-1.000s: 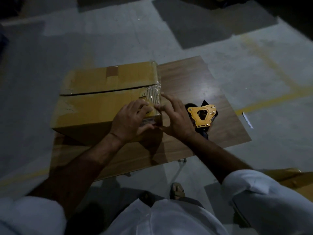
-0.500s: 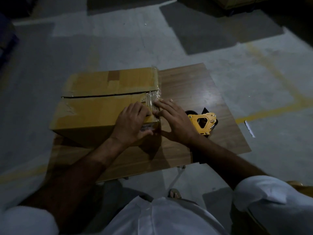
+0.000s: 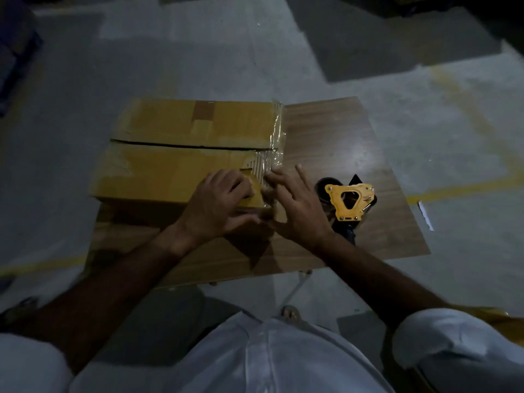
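Observation:
A brown cardboard box (image 3: 175,154) lies on a small wooden table (image 3: 340,143), its two top flaps meeting at a dark seam. Clear tape (image 3: 273,154) runs along the box's right edge. My left hand (image 3: 218,205) rests on the box's near right corner, fingers bent over the top and thumb against the front face. My right hand (image 3: 297,205) presses straight fingers against the taped right side of the box. A yellow tape dispenser (image 3: 350,201) lies on the table just right of my right hand, untouched.
The table stands on a grey concrete floor with yellow painted lines (image 3: 465,185). A white scrap (image 3: 425,215) lies on the floor to the right. Dark shapes sit at the far left edge (image 3: 14,52). A foot (image 3: 289,312) shows beneath the table's near edge.
Both hands stayed at the box's near right corner. The right hand's fingers slid up along the taped side, and the left hand shifted slightly. The camera view moved.

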